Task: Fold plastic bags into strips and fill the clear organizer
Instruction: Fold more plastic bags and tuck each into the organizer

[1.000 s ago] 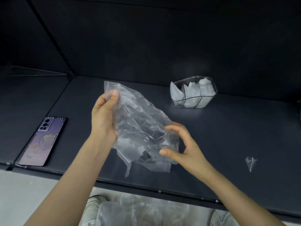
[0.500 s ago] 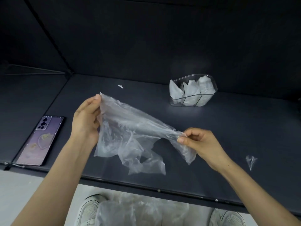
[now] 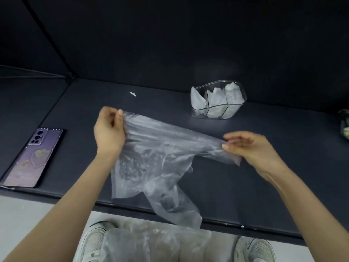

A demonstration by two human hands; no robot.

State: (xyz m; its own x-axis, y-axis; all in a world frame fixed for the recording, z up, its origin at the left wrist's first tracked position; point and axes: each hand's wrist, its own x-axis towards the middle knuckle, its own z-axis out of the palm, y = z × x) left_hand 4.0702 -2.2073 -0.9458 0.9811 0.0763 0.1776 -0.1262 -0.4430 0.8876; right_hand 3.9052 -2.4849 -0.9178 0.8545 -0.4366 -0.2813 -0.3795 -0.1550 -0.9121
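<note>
A thin clear plastic bag is stretched out above the dark table, its loose lower part hanging past the front edge. My left hand pinches the bag's left end between thumb and fingers. My right hand pinches the right end. The clear organizer stands at the back right of the table, its compartments holding several folded white bags.
A purple phone lies face down at the table's left. A small white scrap lies near the back. A dark green object shows at the right edge. More clear bags lie on the floor between two white shoes.
My hands have moved apart, pulling the crumpled bag out wide. The bag's lower part now hangs lower, past the table edge. The view has shifted slightly.
</note>
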